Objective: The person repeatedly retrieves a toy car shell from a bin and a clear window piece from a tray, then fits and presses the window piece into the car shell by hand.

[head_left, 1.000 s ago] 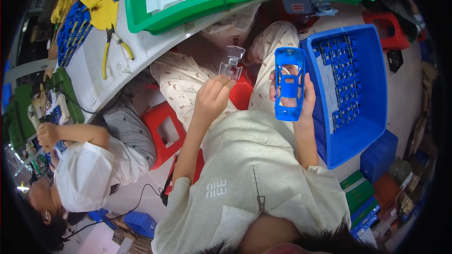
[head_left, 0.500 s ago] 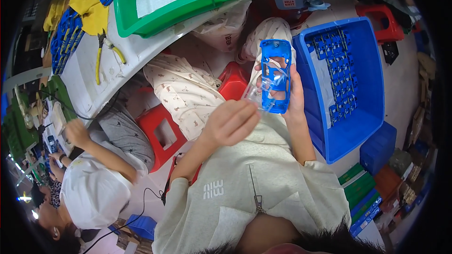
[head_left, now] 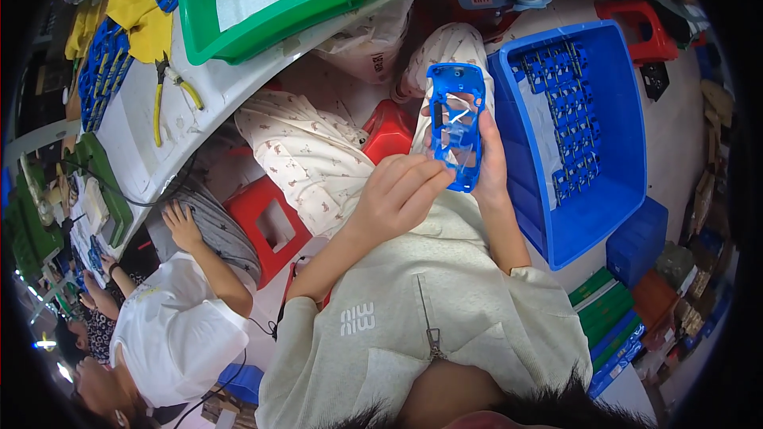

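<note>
"What are the hands doing?"

"The left hand [head_left: 404,197] has its fingers pinched on a clear plastic piece [head_left: 457,116], set against a blue car shell [head_left: 456,75]. The right hand [head_left: 493,157] curls its fingers around the shell's long side, holding it up just left of the left edge of the blue bin [head_left: 610,224]."

"How would it handle?"

"Probably light and stiff, though the thin pillars could bend; grip its long sides. The clear piece looks slick and easily scratched, so favour its rim."

"Farther off?"

"Pliers [head_left: 158,107] on the worktop [head_left: 218,83], beside the nearest corner of the green tray [head_left: 318,16]."
</note>
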`<state>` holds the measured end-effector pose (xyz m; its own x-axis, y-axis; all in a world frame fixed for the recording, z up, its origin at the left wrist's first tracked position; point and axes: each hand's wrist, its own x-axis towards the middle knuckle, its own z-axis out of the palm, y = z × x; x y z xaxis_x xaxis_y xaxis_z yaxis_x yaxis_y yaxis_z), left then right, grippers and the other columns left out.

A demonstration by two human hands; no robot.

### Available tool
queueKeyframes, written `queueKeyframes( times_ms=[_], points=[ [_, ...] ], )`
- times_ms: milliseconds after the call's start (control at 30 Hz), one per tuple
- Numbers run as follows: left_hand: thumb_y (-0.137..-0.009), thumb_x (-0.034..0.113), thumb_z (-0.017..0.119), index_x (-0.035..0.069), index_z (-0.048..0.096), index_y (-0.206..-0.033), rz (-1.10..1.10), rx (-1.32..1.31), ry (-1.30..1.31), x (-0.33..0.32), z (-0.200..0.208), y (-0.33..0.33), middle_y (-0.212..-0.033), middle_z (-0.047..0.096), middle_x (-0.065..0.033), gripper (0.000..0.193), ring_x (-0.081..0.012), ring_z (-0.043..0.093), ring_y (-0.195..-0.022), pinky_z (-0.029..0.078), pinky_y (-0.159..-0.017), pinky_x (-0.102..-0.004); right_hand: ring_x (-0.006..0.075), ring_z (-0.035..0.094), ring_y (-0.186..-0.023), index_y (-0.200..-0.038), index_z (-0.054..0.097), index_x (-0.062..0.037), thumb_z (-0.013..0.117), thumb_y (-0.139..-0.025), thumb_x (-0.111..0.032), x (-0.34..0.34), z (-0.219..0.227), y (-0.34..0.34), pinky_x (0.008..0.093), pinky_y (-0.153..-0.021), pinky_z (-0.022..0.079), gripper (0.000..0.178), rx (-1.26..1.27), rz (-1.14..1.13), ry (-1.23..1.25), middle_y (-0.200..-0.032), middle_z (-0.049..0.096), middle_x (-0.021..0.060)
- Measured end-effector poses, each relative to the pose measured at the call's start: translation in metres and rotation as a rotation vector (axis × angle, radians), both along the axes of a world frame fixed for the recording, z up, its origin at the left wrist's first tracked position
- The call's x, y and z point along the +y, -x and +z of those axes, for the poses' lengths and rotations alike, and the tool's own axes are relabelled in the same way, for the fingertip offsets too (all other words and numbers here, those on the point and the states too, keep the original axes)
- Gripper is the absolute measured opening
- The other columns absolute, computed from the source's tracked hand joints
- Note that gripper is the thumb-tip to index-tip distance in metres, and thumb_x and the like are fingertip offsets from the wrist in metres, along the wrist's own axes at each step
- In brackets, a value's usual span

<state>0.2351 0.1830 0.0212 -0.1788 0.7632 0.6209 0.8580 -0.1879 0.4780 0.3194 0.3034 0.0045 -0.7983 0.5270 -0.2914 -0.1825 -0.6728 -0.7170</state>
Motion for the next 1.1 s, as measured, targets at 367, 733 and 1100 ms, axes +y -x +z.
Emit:
queueKeyframes(
  times_ms=[367,733,1100],
  points=[
    [-0.072,0.028,0.062,0.006,0.057,-0.105,0.178,0.171,0.198,0.004,-0.004,-0.010,-0.112,0.053,-0.0043,0.041,-0.0214,0.047,-0.101,0.034,-0.081,-0.0332,0.0219,0.058,-0.084,-0.116,0.038,-0.0029,0.033,-0.090,-0.039,-0.004,-0.001,0.003,0.0316,-0.074,0.049,0.045,0.074,0.007,0.040,-0.104,0.052,0.0188],
    [-0.072,0.022,0.059,0.006,0.053,-0.115,0.412,0.058,0.319,0.018,0.008,-0.014,-0.116,0.044,-0.0079,0.046,-0.0245,0.036,-0.099,0.025,-0.084,-0.0348,0.0114,0.051,-0.092,-0.114,0.038,-0.0051,0.040,-0.090,-0.033,-0.013,0.008,0.006,0.0241,-0.078,0.043,0.037,-0.011,-0.051,0.001,-0.106,0.050,0.0071],
    [-0.071,0.024,0.061,0.002,0.054,-0.103,0.477,0.078,0.296,0.016,0.010,-0.024,-0.118,0.042,-0.0160,0.039,-0.0287,0.037,-0.100,0.030,-0.084,-0.0391,0.0132,0.053,-0.087,-0.116,0.036,-0.0040,0.039,-0.090,-0.032,-0.012,0.008,0.006,0.0247,-0.075,0.045,0.039,0.050,-0.030,-0.019,-0.103,0.051,0.0094]
  ],
)
